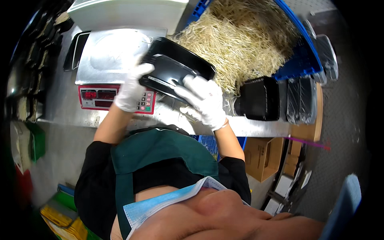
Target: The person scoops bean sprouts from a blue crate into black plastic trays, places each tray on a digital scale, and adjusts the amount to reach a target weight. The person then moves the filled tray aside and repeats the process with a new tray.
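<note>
My left hand [133,87], in a white glove, grips the left end of a shiny black plastic tray [177,69]. The tray is held at an angle across the right edge of a digital scale's metal pan [105,57]. In a matching glove, my right hand [205,102] overlaps the tray's near right side with its fingers spread; blur hides whether it grips the rim. Behind the tray, pale bean sprouts [234,45] are heaped at a large blue plastic crate [300,63]. The scale's red front panel [117,97] has a lit display.
Another black tray [259,99] stands right of my right hand, beside wrapped black packs [301,100]. A white foam box [129,15] is behind the scale. The steel table's front edge [258,127] runs before me, with a cardboard box [264,156] below. Dark packs line the left.
</note>
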`<action>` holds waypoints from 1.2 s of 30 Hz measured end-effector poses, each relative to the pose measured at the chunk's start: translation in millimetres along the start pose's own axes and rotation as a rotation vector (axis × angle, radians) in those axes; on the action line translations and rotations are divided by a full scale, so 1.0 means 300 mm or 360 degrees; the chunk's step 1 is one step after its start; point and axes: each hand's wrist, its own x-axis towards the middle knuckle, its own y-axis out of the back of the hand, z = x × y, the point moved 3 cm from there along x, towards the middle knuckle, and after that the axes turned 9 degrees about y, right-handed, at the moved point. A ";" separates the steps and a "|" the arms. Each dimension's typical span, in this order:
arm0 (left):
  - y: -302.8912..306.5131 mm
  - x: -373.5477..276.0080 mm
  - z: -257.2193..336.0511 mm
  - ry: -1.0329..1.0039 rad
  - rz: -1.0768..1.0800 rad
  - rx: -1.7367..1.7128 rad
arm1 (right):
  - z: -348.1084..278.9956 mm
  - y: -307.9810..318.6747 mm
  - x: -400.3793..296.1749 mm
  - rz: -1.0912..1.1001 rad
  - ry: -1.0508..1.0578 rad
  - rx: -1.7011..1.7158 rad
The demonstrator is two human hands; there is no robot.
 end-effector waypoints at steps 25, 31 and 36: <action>0.414 -0.150 0.150 -0.0470 0.0605 -0.0472 | 0.127 -0.457 -0.138 -0.0542 -0.0674 0.0121; 0.405 -0.034 0.110 -0.0312 0.0388 -0.0297 | 0.455 -0.488 -0.272 -0.0103 -0.1448 0.1087; 0.111 -0.063 0.213 -0.0349 0.0181 0.0444 | 0.433 -0.054 -0.051 0.0278 -0.1180 0.2165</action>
